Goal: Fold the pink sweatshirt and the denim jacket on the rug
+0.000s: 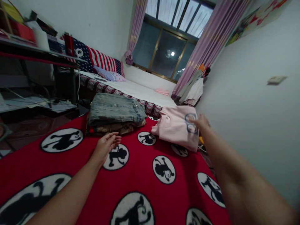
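Observation:
My left hand (106, 146) rests on the red blanket with black monkey circles (131, 175), fingers stretched out and apart, holding nothing, just in front of a stack of folded clothes with denim on top (116, 111). My right hand (201, 123) reaches far right and lies on the edge of a folded pink garment with a blue print (177, 126). Its fingers are blurred, and I cannot make out whether they grip the cloth.
A second bed with a white sheet (140, 89) and a stars-and-stripes pillow (98, 59) lies beyond. A cluttered desk (35, 50) stands at the left. The white wall (253, 109) runs close on the right. Clothes hang by the pink curtain (194, 87) under the window.

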A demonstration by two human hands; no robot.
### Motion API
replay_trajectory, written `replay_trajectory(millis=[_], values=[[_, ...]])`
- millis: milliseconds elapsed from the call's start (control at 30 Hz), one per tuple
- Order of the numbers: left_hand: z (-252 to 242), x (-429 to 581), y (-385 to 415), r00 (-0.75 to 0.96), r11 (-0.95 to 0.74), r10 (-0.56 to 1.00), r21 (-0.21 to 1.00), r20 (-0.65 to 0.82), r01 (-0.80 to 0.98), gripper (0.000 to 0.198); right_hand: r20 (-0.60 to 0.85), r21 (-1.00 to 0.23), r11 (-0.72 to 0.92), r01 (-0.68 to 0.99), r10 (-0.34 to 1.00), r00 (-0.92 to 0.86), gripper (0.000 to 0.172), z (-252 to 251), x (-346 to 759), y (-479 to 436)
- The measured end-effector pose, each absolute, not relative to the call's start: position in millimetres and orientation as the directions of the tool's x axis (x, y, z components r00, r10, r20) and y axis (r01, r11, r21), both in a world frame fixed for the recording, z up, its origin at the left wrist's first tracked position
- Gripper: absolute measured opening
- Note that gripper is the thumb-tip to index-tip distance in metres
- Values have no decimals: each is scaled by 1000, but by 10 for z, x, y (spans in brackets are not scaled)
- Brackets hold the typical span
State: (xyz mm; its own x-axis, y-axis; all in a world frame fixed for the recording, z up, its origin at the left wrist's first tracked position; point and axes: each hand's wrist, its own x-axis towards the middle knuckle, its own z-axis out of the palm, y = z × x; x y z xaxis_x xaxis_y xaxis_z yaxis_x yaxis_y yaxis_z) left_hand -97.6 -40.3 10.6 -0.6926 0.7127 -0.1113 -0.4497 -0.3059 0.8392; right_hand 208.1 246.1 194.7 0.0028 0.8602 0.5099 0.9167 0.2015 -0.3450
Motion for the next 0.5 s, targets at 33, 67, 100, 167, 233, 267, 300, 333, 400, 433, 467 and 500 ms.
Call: replay_trajectory(millis=[33,67,100,167,233,267,300,333,400,433,467,500], values=[[98,-971,-393,-693,-302,714,847,-104,-438,15,472,-287,137,948,881,16,75,1694,2113,2471],[87,-968,-382,-694,-298,714,856,-94,-423,17,436,-209,177,962,897,-70,75,1445,2118,2469],[74,-965,-372,-697,-295,713,866,-81,-403,18,391,-126,233,964,905,-168,71,1212,2104,2457],[44,-963,-355,-704,-293,709,889,-45,-352,23,310,46,321,946,896,-319,64,837,2049,2429],[15,-962,-344,-710,-287,704,913,-4,-290,30,254,150,335,930,896,-364,65,627,1994,2411],[2,-962,-341,-710,-278,704,926,15,-255,33,235,170,329,929,902,-362,67,584,1971,2405],[-10,-961,-338,-709,-266,705,938,34,-220,36,214,174,318,932,911,-351,69,572,1948,2394],[-21,-959,-336,-705,-254,707,949,51,-186,38,189,168,310,936,922,-339,70,579,1922,2372],[-36,-952,-330,-697,-242,712,962,88,-125,39,138,133,309,942,935,-327,71,591,1860,2264],[-41,-946,-327,-692,-243,714,965,107,-102,39,121,114,329,938,932,-342,73,571,1825,2171],[-45,-939,-324,-687,-246,716,966,125,-81,38,113,101,363,926,921,-373,75,526,1791,2051],[-47,-930,-320,-681,-248,719,967,141,-63,38,108,92,403,910,905,-412,75,456,1761,1909]])
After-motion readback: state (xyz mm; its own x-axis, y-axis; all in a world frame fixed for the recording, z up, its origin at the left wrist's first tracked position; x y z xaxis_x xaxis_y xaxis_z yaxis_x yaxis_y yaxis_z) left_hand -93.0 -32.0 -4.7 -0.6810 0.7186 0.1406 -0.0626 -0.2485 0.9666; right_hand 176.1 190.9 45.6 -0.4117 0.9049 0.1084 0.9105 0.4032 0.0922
